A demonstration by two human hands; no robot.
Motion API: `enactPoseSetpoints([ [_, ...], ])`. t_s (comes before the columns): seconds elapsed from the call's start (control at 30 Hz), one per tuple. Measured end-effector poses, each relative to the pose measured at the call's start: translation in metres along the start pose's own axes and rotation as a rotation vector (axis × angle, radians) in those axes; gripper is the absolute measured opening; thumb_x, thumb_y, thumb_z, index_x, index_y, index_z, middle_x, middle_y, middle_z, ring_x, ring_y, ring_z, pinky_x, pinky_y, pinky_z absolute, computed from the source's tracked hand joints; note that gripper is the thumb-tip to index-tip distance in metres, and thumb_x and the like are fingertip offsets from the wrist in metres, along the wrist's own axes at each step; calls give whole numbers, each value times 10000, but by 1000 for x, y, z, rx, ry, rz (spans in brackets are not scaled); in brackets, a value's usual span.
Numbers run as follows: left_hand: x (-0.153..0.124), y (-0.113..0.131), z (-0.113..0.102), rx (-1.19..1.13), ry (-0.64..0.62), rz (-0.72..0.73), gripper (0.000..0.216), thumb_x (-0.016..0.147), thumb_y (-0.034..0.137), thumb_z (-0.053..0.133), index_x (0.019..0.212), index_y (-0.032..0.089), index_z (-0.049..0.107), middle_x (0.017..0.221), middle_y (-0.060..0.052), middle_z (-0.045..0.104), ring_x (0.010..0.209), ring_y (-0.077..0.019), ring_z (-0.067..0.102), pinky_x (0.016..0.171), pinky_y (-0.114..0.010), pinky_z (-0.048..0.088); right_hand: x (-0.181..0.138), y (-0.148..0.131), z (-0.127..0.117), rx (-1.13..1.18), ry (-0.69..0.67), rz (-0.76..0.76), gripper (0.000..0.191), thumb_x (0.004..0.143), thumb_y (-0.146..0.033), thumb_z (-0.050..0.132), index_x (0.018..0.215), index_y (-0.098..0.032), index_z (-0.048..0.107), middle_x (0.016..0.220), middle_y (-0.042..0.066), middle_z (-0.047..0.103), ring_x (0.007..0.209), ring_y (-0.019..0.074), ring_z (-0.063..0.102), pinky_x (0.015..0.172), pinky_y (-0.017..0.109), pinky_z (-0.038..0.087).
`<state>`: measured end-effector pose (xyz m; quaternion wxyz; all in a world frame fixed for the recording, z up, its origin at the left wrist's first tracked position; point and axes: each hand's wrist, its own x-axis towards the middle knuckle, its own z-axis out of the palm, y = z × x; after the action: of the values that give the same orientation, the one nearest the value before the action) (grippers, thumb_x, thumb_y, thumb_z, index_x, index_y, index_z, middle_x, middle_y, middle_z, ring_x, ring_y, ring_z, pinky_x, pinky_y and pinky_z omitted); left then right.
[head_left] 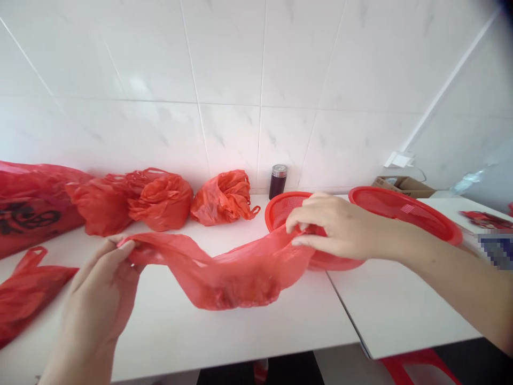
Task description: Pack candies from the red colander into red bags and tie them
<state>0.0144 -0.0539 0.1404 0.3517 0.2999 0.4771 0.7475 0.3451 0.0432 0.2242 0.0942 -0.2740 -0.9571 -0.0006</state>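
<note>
A thin red plastic bag [240, 272] is stretched between my hands, sagging in the middle with small dark contents that I cannot make out through the film. My left hand [100, 289] pinches one end of it between thumb and fingers. At the other end my right hand [332, 224] is closed on the bag with curled fingers. Behind and below my right hand stands a red mesh basket [280, 208], partly hidden by the hand and the bag.
Filled red bags [164, 200] line the wall, and a flatter red bag [32, 289] lies at left. A dark flask [278, 182] stands by the wall. Right are a second red basket [452, 232], a cardboard box [404, 185] and packets [484, 219]. Two white tables [240, 337] meet at a seam.
</note>
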Motion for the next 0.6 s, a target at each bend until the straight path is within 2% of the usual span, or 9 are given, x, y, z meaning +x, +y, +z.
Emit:
enactPoseSetpoints([
  [0.1,3,14,1,-3,-66,-60,191,844,189,485,727,192,635,764,5,637,739,-140,545,702,-241,480,6,8,-11,36,38,56,103,834,-292,570,787,-253,653,729,-3,620,751,186,562,788,361,415],
  [0.17,6,20,2,4,-87,-53,180,842,194,497,760,181,657,767,-5,653,745,-143,558,707,-245,483,10,13,-15,116,75,104,104,839,-299,564,853,-258,659,825,6,641,792,183,572,750,335,426],
  [0.27,9,24,10,-36,-113,-11,170,837,191,527,755,165,674,770,-4,660,755,-130,569,690,-223,483,16,20,-15,186,20,126,114,848,-243,541,882,-257,649,889,0,651,778,164,576,680,297,421],
  [0.33,9,24,20,-82,-178,64,130,828,187,569,770,165,683,842,-2,676,811,-124,586,714,-210,487,22,21,-14,156,-10,124,118,828,-190,533,825,-237,641,836,-6,644,734,155,566,659,290,409],
  [0.43,9,24,36,-131,-272,112,75,825,194,621,868,207,681,994,-4,695,905,-149,622,770,-241,505,30,19,-12,246,73,102,155,846,-177,498,895,-229,636,893,-2,646,780,150,583,686,284,422],
  [0.53,15,28,46,-129,-369,99,124,830,203,637,948,238,640,989,-16,694,922,-172,649,796,-282,523,35,13,-14,281,43,52,164,825,-147,504,844,-216,652,886,0,641,795,147,588,715,288,434],
  [0.6,20,30,48,-92,-391,97,182,819,233,655,994,253,607,936,-21,687,867,-184,663,762,-307,538,37,7,-17,315,58,31,173,820,-142,510,858,-219,661,912,1,643,827,152,594,740,295,445],
])
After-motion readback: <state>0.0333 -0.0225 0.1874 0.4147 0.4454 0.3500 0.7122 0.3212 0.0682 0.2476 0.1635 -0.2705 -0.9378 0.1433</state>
